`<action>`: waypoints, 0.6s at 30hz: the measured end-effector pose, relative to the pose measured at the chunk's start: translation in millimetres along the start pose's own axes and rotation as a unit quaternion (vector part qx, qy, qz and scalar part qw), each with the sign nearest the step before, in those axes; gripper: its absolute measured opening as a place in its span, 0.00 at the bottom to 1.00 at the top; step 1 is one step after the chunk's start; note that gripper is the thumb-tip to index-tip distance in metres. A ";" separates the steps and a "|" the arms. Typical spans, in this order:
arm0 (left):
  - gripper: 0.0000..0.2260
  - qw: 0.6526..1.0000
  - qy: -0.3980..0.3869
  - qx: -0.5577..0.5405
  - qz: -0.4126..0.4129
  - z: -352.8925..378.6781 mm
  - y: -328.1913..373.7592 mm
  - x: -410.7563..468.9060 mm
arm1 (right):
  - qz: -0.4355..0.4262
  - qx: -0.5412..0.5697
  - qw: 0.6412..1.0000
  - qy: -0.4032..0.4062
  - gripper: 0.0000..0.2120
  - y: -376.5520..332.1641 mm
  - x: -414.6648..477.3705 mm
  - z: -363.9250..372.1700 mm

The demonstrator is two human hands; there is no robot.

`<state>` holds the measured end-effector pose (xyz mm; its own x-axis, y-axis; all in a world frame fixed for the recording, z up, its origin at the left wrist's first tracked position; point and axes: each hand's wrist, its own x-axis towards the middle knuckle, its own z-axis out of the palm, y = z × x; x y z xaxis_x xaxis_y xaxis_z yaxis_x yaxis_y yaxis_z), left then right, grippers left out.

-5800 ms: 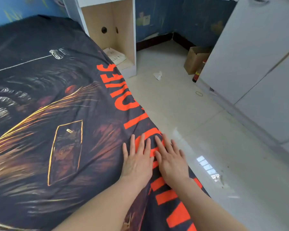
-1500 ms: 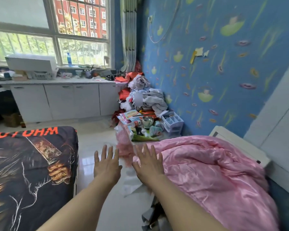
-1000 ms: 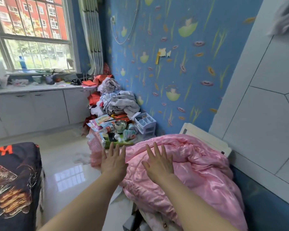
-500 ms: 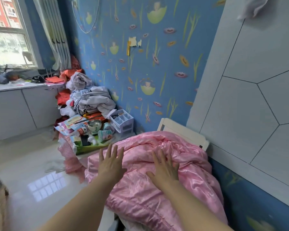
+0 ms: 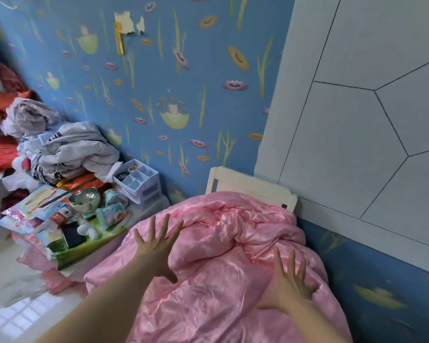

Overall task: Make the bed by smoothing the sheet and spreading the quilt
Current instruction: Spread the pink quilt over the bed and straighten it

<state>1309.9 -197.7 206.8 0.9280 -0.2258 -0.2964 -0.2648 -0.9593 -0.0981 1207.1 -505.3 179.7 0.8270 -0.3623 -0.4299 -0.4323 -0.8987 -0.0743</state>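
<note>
One pink quilt (image 5: 233,268), bunched in a heap. Two hands over it: left hand (image 5: 156,246) and right hand (image 5: 289,280), fingers spread, gripping nothing.

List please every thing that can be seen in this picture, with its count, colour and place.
quilt: one, pink, bunched in the middle
white frame: one, behind the quilt
clothes pile: one, grey and white, left by the wall
drawer organiser: one, pale, below the clothes
metal bowl: one, silver, among the clutter at left
wallpaper: blue, flowered, behind
wall panel: white, right
left hand: open, over the quilt's left part
right hand: open, on the quilt's right part
</note>
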 end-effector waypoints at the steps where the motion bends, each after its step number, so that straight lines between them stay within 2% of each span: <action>1: 0.67 1.000 -0.007 0.001 0.006 0.5 -4.7 9.1 | 0.011 0.002 1.000 -0.002 0.74 2.1 4.3 1.3; 6: 0.68 0.998 -0.025 0.021 0.062 26.2 -2.6 75.7 | 0.028 -0.040 0.999 -0.018 0.73 8.4 44.8 28.6; 11: 0.66 0.994 -0.009 0.055 0.091 55.1 11.4 133.5 | 0.029 -0.071 0.997 0.006 0.68 6.7 98.1 60.9; 18: 0.61 0.988 -0.031 0.014 0.150 104.7 37.4 184.7 | 0.013 -0.066 0.998 -0.011 0.64 1.7 146.4 94.1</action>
<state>1444.0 -257.6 48.9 0.7895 -0.4870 -0.3735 -0.5328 -0.8459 -0.0235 1293.6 -536.6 32.0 0.8070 -0.3816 -0.4507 -0.4008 -0.9144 0.0565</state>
